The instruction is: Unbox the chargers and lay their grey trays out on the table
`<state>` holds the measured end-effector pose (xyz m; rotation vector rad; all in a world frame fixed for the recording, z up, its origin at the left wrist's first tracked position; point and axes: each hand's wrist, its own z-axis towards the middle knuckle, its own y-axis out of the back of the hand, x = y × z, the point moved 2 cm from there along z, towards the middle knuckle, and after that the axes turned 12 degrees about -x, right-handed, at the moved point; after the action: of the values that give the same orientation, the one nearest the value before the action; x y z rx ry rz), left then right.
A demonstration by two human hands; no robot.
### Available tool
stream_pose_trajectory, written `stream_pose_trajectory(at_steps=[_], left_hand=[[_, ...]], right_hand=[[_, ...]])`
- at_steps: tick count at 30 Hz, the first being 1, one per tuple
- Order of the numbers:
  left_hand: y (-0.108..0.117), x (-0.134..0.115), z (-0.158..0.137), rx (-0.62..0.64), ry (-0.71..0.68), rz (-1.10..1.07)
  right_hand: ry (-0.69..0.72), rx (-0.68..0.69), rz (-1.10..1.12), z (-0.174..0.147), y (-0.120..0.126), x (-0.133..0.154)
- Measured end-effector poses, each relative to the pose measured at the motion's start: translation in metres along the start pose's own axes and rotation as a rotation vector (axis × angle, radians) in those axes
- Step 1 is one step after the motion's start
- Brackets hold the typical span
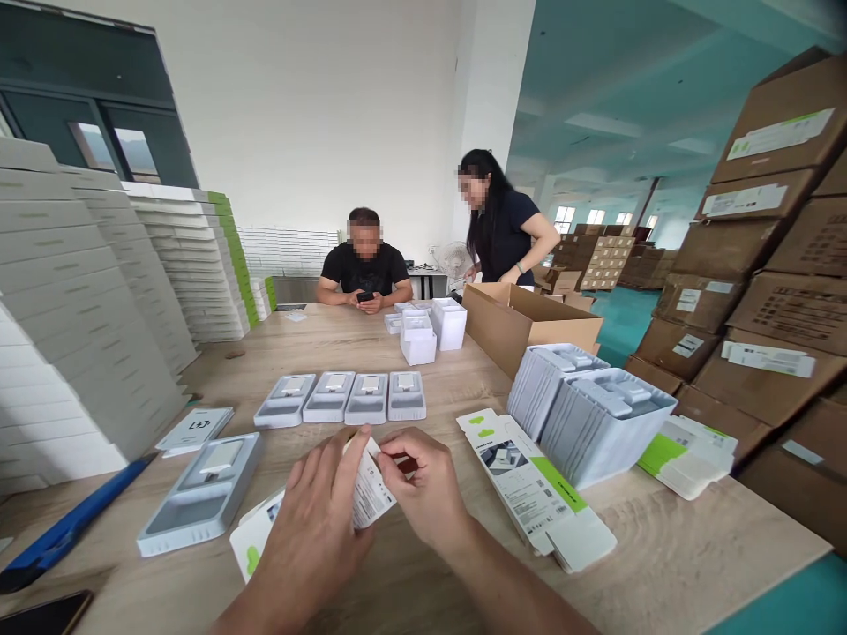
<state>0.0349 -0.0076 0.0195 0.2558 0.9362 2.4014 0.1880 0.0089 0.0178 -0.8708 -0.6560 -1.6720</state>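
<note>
My left hand (314, 507) is wrapped round a white and green folding carton (371, 496), which slants in front of me. The thumb and fingers of my right hand (427, 481) pinch the carton's upper right edge. Just left of my hands lies a grey moulded tray (189, 516) with a small white device (221, 457) in its upper compartment. Beyond my hands several similar trays (365, 408) stand in a row, each with a white piece in it. Flattened cartons (539, 494) lie to the right of my right hand.
Nested grey trays (582, 432) stand at the right near an open cardboard box (503, 331). On the left are leaflets (195, 430), a blue-handled tool (72, 529), a phone (49, 613) and tall stacks of white boxes (66, 291). Two people are across the table; one holds a phone.
</note>
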Motion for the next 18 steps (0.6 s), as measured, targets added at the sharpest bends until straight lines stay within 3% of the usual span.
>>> stream_pose_trajectory(at_steps=[5,11,13,16,18], left_hand=[[0.002,-0.001,0.004,-0.011,-0.02,0.083],[0.006,0.011,0.011,-0.11,0.069,0.121],[0.004,0.014,0.011,-0.15,0.092,0.123],[0.005,0.013,0.011,-0.201,0.128,0.072],[0.009,0.012,0.013,-0.185,0.181,-0.056]], right_hand=[[0.047,0.055,0.051,0.002,0.002,0.005],[-0.039,0.261,0.222,-0.008,-0.004,0.002],[-0.011,0.308,0.213,-0.016,-0.01,0.001],[0.07,0.29,0.129,-0.021,-0.015,0.004],[0.052,0.232,0.101,-0.018,-0.012,0.005]])
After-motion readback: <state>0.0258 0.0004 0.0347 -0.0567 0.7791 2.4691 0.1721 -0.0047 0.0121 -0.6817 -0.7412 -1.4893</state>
